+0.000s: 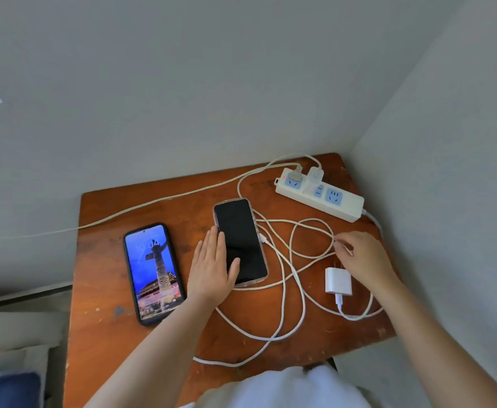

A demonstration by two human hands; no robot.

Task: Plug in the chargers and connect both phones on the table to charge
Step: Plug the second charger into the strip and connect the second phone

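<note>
Two phones lie on a worn wooden surface (109, 290) in a room corner. At its far right sits a white power strip (320, 195) with one charger (315, 174) plugged in. Left, a lit-screen phone (153, 273); centre, a dark-screen phone (239, 241), the left hand (212, 269) flat and unclenched against its edge. Loose white cables (285, 290) sprawl; the right hand (362, 254) pinches one cable's end. An unplugged charger (338, 281) lies beside it.

1. Lit phone (154, 273), dark case: flat, face up, left part of table (109, 213).
2. Dark-screen phone (240, 241), clear case: flat, centre.
3. White charger (338, 281): unplugged, lying loose, right.
4. Second charger (315, 175): seated in power strip (319, 195).
5. White cables (285, 290): tangled loops.
</note>
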